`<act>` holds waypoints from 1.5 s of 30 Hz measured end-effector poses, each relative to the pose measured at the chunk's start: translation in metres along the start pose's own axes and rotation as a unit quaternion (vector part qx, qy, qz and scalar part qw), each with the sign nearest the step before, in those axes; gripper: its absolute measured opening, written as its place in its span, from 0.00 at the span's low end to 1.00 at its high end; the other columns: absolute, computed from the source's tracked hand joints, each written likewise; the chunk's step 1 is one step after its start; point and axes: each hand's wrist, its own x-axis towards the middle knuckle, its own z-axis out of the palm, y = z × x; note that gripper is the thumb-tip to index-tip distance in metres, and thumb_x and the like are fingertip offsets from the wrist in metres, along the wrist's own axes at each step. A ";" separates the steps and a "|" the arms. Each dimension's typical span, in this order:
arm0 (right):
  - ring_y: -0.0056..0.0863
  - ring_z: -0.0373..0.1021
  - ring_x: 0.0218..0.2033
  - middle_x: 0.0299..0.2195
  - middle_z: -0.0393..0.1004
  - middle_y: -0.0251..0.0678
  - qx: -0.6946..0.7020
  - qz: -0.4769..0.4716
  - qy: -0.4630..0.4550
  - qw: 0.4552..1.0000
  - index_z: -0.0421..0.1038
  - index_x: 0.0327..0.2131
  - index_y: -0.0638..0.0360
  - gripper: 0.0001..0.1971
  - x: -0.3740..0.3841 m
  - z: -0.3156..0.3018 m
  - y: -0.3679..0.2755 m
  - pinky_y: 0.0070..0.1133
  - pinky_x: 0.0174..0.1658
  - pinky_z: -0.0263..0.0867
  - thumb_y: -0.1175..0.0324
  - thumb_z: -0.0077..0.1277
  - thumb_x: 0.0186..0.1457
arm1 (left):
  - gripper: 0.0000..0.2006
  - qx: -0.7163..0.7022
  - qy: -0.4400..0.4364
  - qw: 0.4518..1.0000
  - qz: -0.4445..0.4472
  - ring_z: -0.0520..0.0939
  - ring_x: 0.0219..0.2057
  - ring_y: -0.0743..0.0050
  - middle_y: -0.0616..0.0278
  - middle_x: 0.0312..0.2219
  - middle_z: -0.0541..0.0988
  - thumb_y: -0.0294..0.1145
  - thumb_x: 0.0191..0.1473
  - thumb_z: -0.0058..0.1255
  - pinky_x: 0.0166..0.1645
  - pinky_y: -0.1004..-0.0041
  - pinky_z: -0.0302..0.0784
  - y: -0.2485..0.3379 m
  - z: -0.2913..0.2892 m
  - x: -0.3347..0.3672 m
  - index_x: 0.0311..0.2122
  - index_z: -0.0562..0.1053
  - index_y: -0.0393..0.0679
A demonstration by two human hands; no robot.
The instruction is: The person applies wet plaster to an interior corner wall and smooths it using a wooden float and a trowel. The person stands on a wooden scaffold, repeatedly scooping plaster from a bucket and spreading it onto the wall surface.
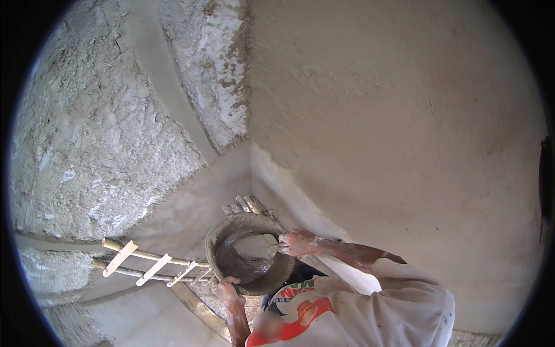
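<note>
My left hand (229, 291) is gripping the bucket (280, 277) by its rim, fingers curled; my right hand (297, 242) is clasping a trowel (254, 247) above wet mortar (254, 268).

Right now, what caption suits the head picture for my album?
Left hand on a bucket of grey mix, right hand holding a trowel inside.

On the front of my white shirt (399, 306) there is printed lettering (285, 293) — small block capitals in green, red and blue, set in short rows. They sit just beside a red printed patch (292, 331) — the folds and small size keep me from making out whole words.
</note>
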 end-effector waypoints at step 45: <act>0.16 0.71 0.21 0.26 0.76 0.27 0.455 -0.031 0.352 0.817 0.72 0.52 0.58 0.19 -0.125 -0.218 0.016 0.16 0.21 0.65 0.55 0.55 0.66 | 0.03 0.061 0.029 0.997 -0.042 0.76 0.26 0.65 0.62 0.22 0.74 0.22 0.30 0.51 0.34 0.67 0.73 0.009 0.036 -0.041 0.17 0.73 0.42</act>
